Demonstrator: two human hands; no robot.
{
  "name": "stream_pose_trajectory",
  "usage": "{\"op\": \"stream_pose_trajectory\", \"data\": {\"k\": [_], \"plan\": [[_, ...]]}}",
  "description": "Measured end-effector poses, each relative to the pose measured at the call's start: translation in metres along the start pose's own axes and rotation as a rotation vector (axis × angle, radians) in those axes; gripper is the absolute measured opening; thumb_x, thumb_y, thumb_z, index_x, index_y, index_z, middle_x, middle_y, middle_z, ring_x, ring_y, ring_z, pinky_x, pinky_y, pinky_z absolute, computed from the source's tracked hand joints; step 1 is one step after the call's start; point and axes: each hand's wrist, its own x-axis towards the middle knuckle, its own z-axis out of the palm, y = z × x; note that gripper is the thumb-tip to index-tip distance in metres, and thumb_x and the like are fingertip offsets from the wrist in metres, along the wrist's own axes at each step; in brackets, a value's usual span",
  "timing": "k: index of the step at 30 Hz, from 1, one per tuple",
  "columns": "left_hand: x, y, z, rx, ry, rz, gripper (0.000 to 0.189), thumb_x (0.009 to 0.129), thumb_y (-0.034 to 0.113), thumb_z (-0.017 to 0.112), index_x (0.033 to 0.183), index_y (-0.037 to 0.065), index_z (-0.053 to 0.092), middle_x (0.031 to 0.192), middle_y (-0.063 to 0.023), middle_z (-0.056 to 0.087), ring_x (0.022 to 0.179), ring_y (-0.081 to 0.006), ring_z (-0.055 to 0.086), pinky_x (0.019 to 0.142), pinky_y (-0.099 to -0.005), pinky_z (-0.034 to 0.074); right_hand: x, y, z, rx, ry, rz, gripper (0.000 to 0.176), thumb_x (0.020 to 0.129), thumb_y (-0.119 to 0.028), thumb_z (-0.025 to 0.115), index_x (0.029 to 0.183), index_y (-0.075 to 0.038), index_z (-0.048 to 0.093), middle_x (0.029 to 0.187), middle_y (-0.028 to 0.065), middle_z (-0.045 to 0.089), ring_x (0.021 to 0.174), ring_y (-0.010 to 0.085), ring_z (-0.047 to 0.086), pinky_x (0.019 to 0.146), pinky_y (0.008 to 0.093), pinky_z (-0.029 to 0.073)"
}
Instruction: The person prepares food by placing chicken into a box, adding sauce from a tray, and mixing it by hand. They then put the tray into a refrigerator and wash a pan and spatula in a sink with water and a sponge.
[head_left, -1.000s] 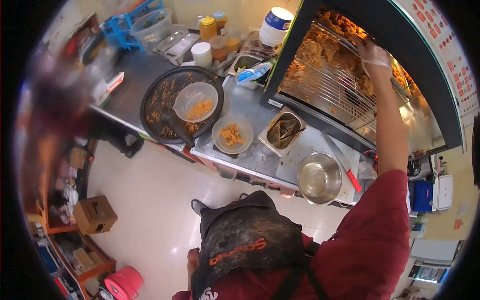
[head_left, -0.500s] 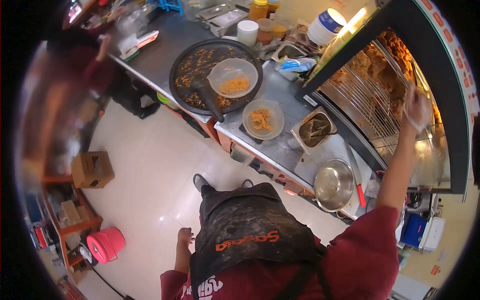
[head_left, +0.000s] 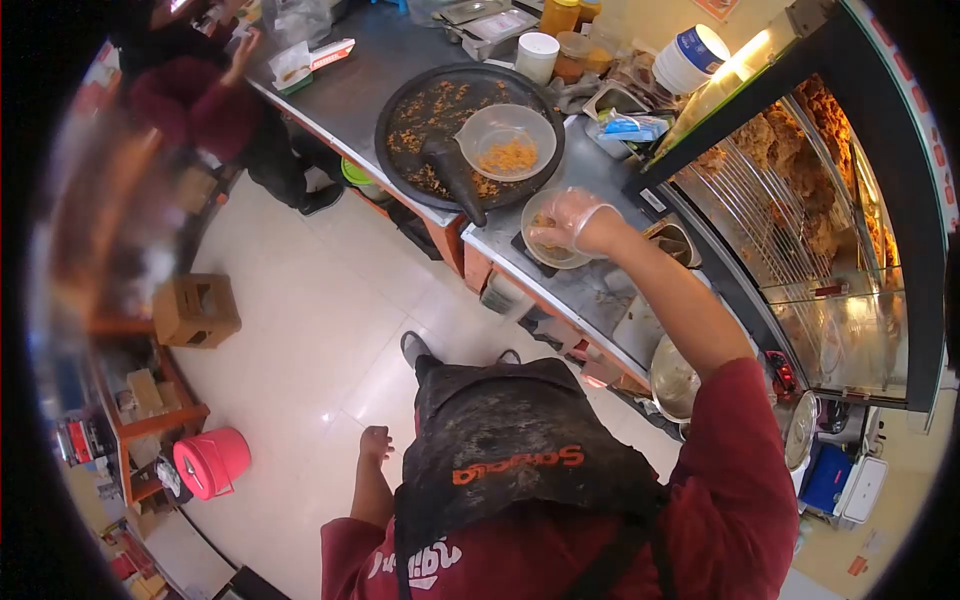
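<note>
Orange lettering [head_left: 518,465] on the apron [head_left: 530,408] is illegible.

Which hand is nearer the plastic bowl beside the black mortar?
Right. The gloved right hand is over the bowl; the left hand is well away, by the person's side.

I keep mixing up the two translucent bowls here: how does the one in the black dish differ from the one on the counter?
The dish bowl sits inside the black dish; the counter bowl stands outside it, nearer the right hand. The dish bowl's orange crumbs show plainly; the counter bowl's contents are mostly hidden by that gloved hand. Both are round and translucent.
</note>
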Motion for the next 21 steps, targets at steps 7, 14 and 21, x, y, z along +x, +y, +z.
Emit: {"op": "stream_pose_trajectory", "data": {"k": [7, 14, 21], "plan": [[-0.005, -0.044, 0.019, -0.158, -0.083, -0.066, 0.034, 0.097, 0.032, 0.052, 0.118, 0.006, 0.058, 0.093, -0.0118, 0.069, 0.064, -0.0237, 0.066, 0.051, -0.0381, 0.049, -0.015, 0.023, -0.016, 0.188, 0.255, 0.132, 0.054, 0.099, -0.049, 0.051, 0.122, -0.002, 0.066, 0.108, 0.0202, 0.07, 0.102, 0.0326, 0.067, 0.09, 0.0406, 0.051], [0.02, -0.145, 0.037, 0.672, -0.303, 0.143, 0.035, 0.097, 0.035, 0.05, 0.11, 0.005, 0.062, 0.087, -0.0119, 0.068, 0.066, -0.0265, 0.064, 0.056, -0.0449, 0.051, -0.116, -0.008, -0.062, 0.556, 0.554, 0.356, 0.051, 0.107, -0.039, 0.036, 0.107, -0.002, 0.069, 0.085, 0.0109, 0.066, 0.07, 0.0173, 0.059, 0.068, 0.031, 0.049], [0.024, -0.039, 0.019, 0.325, -0.215, -0.243, 0.037, 0.096, 0.036, 0.055, 0.109, 0.003, 0.062, 0.083, -0.0116, 0.069, 0.066, -0.0251, 0.065, 0.057, -0.0428, 0.053, -0.23, -0.048, 0.04, 0.613, 0.194, 0.586, 0.046, 0.104, -0.035, 0.043, 0.074, -0.004, 0.059, 0.065, 0.008, 0.057, 0.065, 0.0213, 0.058, 0.063, 0.0375, 0.047]]}}
